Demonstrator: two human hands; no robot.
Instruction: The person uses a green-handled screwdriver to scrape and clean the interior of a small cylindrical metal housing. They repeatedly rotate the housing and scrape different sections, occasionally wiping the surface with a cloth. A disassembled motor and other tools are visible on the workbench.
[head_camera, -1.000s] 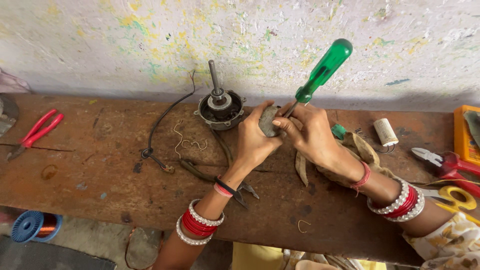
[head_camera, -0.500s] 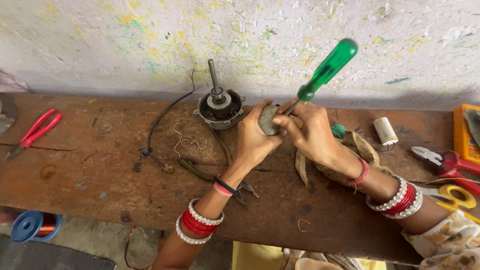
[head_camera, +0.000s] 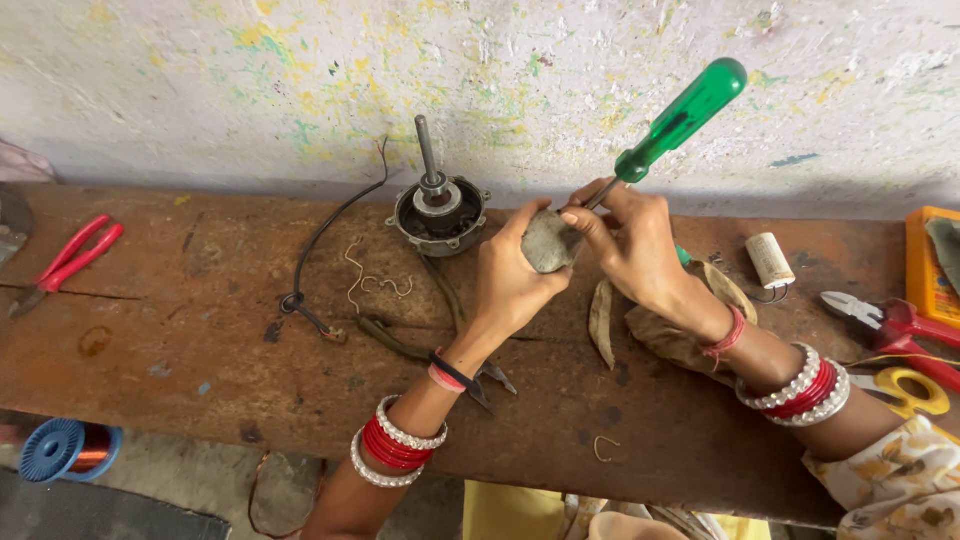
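A long, worn wooden bench (head_camera: 200, 340) runs under both hands, with a paint-flecked wall behind it. Just beyond the left hand sits a round dark motor housing (head_camera: 440, 212) with its shaft standing upright, and a black cable (head_camera: 325, 235) curls away from it to the far left of the hands. Below the right hand's wrist lie brown dried husk-like scraps (head_camera: 650, 330), touching the bench.

The left hand (head_camera: 510, 285) is closed around a small grey lump-shaped part (head_camera: 547, 243), held up off the bench between the two hands. The right hand (head_camera: 635, 245) is clamped on the shaft of a green-handled screwdriver (head_camera: 680, 120), fingers pinched low near the tip, which meets the grey part; the handle tilts up and away to the right. The two hands are close together, nearly touching at the part.

Well to the left of the hands lie red-handled pliers (head_camera: 70, 260). Under the left forearm rest dark pliers (head_camera: 420, 350). To the right of the right hand stands a small white cylindrical capacitor (head_camera: 770, 260); further right are red-handled cutters (head_camera: 885, 320), yellow-handled scissors (head_camera: 915, 390) and an orange box (head_camera: 930, 265). Below the bench, far left, is a blue spool of copper wire (head_camera: 65, 450).
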